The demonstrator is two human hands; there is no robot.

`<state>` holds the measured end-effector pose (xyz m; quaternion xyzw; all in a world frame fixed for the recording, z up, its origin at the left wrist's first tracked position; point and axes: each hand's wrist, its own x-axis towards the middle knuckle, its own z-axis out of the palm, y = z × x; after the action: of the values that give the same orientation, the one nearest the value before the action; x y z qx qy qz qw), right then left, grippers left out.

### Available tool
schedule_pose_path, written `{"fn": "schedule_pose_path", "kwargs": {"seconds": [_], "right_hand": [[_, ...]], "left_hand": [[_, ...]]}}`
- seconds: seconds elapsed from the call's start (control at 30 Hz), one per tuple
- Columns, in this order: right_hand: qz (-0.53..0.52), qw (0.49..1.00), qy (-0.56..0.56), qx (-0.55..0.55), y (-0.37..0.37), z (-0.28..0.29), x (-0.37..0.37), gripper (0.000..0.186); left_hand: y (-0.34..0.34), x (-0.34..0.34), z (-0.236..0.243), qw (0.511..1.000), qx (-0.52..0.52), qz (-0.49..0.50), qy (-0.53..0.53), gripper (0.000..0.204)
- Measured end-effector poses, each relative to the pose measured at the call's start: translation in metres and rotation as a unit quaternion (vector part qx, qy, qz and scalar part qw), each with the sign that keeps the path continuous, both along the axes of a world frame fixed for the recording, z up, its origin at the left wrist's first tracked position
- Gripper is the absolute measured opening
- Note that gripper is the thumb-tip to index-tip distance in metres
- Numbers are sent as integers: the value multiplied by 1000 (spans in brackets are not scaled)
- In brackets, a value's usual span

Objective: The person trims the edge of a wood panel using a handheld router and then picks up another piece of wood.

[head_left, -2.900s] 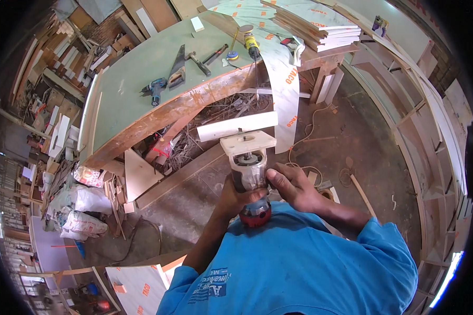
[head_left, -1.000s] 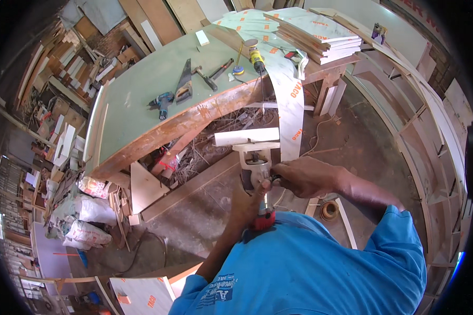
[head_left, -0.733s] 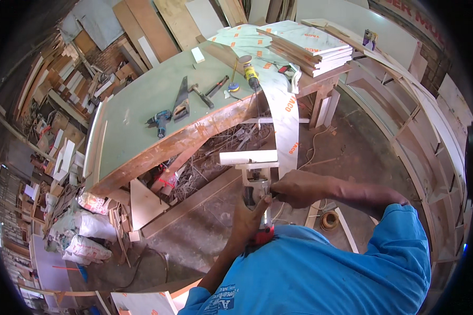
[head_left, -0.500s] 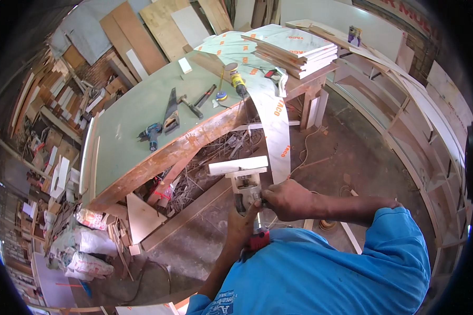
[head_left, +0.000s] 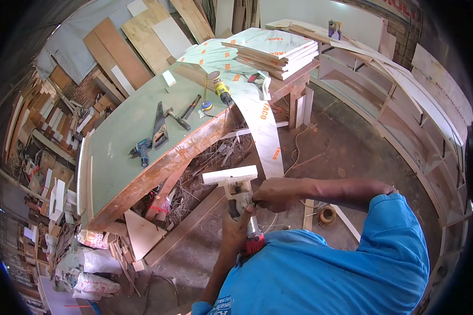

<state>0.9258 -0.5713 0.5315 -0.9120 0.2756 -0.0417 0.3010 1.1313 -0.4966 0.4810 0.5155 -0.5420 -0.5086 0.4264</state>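
Evidently the power tool [head_left: 254, 226] is held low and close because its red end rests against the blue shirt [head_left: 326, 268], which probably steadies it and leaves one hand free for its side. The left hand's [head_left: 235, 227] grip is clamped around the body from the left and below. The right hand's [head_left: 275, 195] grip sits against the other side, fingers curled (what, if anything, they pinch is hidden, so I cannot tell whether they are closed on it).

The tool lies inside the left grip, off the tabletop [head_left: 115, 137] and in front of its near edge: its pale base reaches beyond both grips, with a white strip [head_left: 229, 175] across that end, while the red end lies nearer the body.

Along the tabletop's near edge lie a blue drill [head_left: 142, 151], a handsaw [head_left: 160, 127] and a hammer [head_left: 181, 121], presumably kept within reach; a white sheet [head_left: 264, 131] hangs over that edge further right.
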Motion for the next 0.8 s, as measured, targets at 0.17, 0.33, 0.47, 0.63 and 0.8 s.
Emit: {"fn": "schedule_pose_path", "kwargs": {"seconds": [0.17, 0.33, 0.47, 0.63, 0.8], "right_hand": [[-74, 989, -71, -108, 27, -25, 16, 19], [-139, 967, -138, -162, 31, -27, 16, 21], [-79, 991, -55, -90, 14, -8, 8, 16], [-28, 993, -64, -93, 18, 2, 14, 17], [-82, 972, -128, -180, 44, -18, 15, 17]], "left_hand": [[1, 8, -12, 1000, -10, 29, -6, 47], [-1, 10, -11, 1000, 2, 15, 24, 50], [4, 4, -3, 999, 6, 29, 15, 51], [5, 15, -22, 999, 43, 19, 19, 53], [10, 8, -12, 997, 46, 26, 53, 48]]}}
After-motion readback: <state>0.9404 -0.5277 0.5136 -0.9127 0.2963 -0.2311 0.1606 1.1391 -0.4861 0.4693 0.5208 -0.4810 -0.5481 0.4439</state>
